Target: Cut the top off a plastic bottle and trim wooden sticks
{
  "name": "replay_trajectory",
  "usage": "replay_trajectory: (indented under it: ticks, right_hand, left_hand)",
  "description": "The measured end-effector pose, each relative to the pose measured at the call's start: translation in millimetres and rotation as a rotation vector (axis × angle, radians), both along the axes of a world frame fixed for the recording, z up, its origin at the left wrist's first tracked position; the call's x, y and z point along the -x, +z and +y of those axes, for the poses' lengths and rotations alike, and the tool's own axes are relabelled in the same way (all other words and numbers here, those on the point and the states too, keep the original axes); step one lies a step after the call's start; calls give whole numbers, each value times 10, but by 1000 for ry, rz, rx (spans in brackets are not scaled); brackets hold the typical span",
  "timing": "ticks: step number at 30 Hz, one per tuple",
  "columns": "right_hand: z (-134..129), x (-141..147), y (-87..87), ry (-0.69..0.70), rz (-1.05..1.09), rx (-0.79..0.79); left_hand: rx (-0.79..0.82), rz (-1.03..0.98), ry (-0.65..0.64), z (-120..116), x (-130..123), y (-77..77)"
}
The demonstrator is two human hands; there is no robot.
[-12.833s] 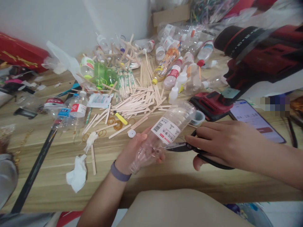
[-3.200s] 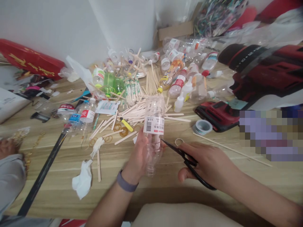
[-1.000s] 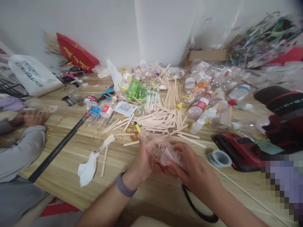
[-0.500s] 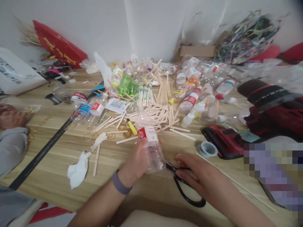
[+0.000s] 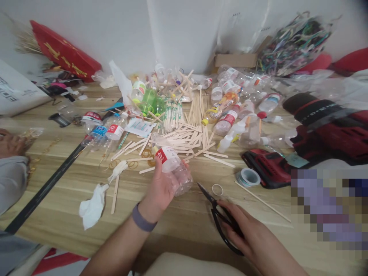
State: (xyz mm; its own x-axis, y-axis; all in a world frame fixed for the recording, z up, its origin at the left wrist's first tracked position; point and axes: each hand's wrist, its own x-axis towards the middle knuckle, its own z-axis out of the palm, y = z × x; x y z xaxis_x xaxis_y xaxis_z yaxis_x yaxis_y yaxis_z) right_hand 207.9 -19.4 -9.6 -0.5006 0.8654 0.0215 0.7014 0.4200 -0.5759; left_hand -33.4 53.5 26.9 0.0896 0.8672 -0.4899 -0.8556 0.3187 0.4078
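Note:
A clear plastic bottle [image 5: 181, 177] with a red and white label lies tilted in my left hand [image 5: 161, 184], whose fingers wrap round its far side. My right hand [image 5: 240, 226] grips black-handled scissors [image 5: 214, 203] low over the table's near side. The blades look closed and point up and left toward the bottle, apart from it. A thin pale ring [image 5: 217, 189] lies just beyond the scissors. Loose wooden craft sticks [image 5: 184, 140] are piled behind the bottle.
Many plastic bottles [image 5: 227, 120] crowd the back right. A red and black power tool [image 5: 319, 126] and a tape roll [image 5: 248, 177] stand at right. Crumpled tissue [image 5: 93, 207] and a long black strip [image 5: 48, 184] lie at left, near another person's hand [image 5: 11, 143].
The bottle has tilted further left and moved away from the scissors. My right hand has closed round the handles and drawn down, and the pale ring now shows on the table.

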Motion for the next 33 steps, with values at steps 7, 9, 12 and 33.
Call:
replay_trajectory:
  ticks: [7, 9, 12, 33]
  right_hand:
    - [-59, 161, 17, -123, 248, -9]
    - [-62, 215, 7, -169, 288, -4]
    - [-45, 256, 17, -264, 321, 34]
    - [-65, 289, 65, -451, 1130, 689]
  left_hand:
    - [-111, 115, -10, -10, 65, -64]
    - [-111, 126, -29, -11, 77, -81]
    - [-113, 133, -34, -10, 80, -74]
    - [-32, 96, 13, 1, 37, -15]
